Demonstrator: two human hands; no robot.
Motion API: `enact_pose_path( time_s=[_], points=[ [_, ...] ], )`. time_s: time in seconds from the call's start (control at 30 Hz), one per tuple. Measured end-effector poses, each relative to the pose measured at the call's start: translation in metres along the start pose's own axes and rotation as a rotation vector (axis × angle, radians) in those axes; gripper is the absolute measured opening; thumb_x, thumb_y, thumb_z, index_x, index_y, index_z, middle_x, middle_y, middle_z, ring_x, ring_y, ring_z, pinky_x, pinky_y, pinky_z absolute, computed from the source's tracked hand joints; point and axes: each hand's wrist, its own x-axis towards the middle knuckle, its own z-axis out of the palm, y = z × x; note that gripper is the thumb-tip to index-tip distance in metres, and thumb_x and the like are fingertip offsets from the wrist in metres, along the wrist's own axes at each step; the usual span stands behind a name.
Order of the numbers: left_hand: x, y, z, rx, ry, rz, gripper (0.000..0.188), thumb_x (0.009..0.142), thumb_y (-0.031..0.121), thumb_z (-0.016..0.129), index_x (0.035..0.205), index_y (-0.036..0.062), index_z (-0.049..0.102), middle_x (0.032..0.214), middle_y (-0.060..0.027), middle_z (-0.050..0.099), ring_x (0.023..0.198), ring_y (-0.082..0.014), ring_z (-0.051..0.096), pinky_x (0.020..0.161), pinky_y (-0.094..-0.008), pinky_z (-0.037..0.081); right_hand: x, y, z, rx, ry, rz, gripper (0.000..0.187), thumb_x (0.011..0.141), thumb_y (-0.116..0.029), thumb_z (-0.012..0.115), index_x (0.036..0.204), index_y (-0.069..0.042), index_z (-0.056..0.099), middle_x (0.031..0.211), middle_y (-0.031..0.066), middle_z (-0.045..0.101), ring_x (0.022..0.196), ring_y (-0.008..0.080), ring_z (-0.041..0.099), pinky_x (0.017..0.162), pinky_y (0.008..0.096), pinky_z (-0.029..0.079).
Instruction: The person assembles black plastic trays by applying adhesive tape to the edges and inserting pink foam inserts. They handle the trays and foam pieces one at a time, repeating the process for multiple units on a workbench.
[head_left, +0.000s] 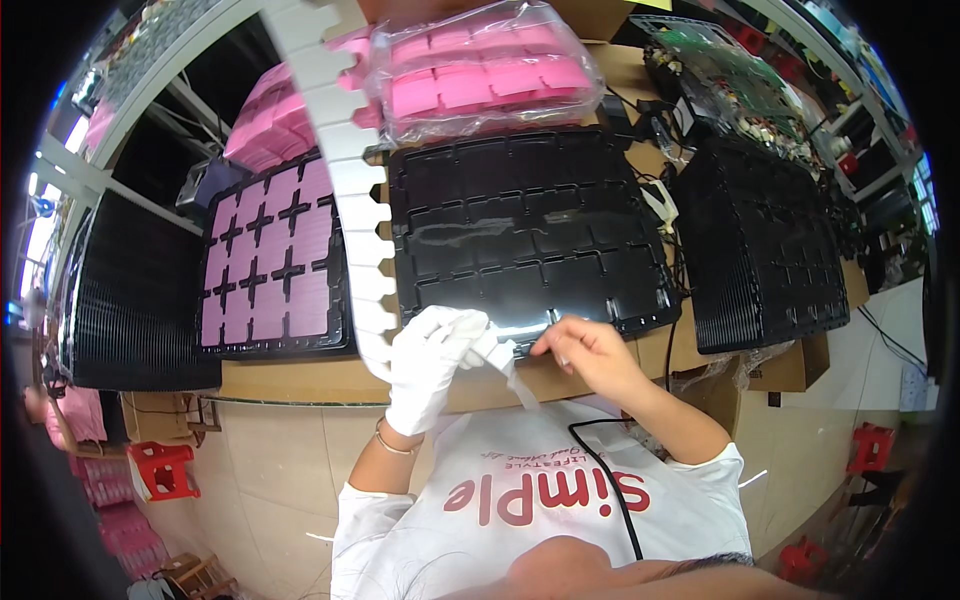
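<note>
Apparently, the gloved left hand (425, 352) is gripping a limp white piece (503, 362), possibly a second glove, at the near edge of a black tray (515, 232), while the bare right hand (592, 352) is hovering just beside it with curled fingers, and I cannot tell whether it is pinching anything. Getting that piece ready seems to be the step in hand, probably calling for both hands to open it out. Farther out, a notched white strip (352, 185) is running along the tray's left side, and stacked black trays (765, 240) are standing at right.
</note>
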Motion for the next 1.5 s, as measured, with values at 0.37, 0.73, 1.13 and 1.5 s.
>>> enact_pose_path(
  time_s=[0.37, 0.73, 1.13, 1.5],
  points=[
    [-0.007, -0.022, 0.020, 0.041, -0.158, 0.066, 0.014, 0.090, 0.006, 0.068, 0.103, 0.0006, 0.065, 0.099, -0.0084, 0.069, 0.085, -0.0123, 0.066, 0.076, -0.0236, 0.052, -0.003, 0.004, 0.007, 0.068, 0.130, -0.237, 0.011, 0.087, -0.012, 0.071, 0.095, -0.004, 0.069, 0.080, 0.0002, 0.063, 0.077, 0.0079, 0.057, 0.074, 0.0258, 0.046],
    [0.009, -0.018, 0.022, 0.023, -0.028, 0.034, 0.016, 0.088, 0.014, 0.073, 0.097, 0.0016, 0.067, 0.083, -0.0051, 0.069, 0.066, -0.0091, 0.062, 0.061, -0.0223, 0.049, 0.010, -0.003, 0.002, -0.677, 0.282, -1.181, 0.018, 0.072, 0.000, 0.077, 0.087, -0.006, 0.069, 0.071, 0.0052, 0.061, 0.056, 0.0203, 0.051, 0.049, 0.0307, 0.042],
    [0.012, -0.019, 0.004, 0.102, 0.037, 0.043, 0.018, 0.086, 0.016, 0.075, 0.092, 0.0023, 0.065, 0.077, -0.0049, 0.068, 0.062, -0.0092, 0.061, 0.059, -0.0220, 0.046, 0.223, -0.028, -0.223, -0.810, 0.632, -0.213, 0.020, 0.075, -0.021, 0.081, 0.086, -0.005, 0.074, 0.072, 0.0062, 0.069, 0.064, 0.0133, 0.061, 0.061, 0.0306, 0.047],
    [0.014, -0.020, 0.004, 0.134, 0.005, 0.032, 0.009, 0.085, 0.007, 0.073, 0.089, 0.0016, 0.066, 0.073, -0.0030, 0.065, 0.058, -0.0077, 0.058, 0.057, -0.0201, 0.046, 0.232, -0.047, -0.234, -1.145, 0.405, -0.270, 0.017, 0.073, -0.018, 0.075, 0.079, -0.004, 0.068, 0.082, 0.0171, 0.069, 0.082, 0.0327, 0.068, 0.076, 0.0395, 0.053]
  ],
)
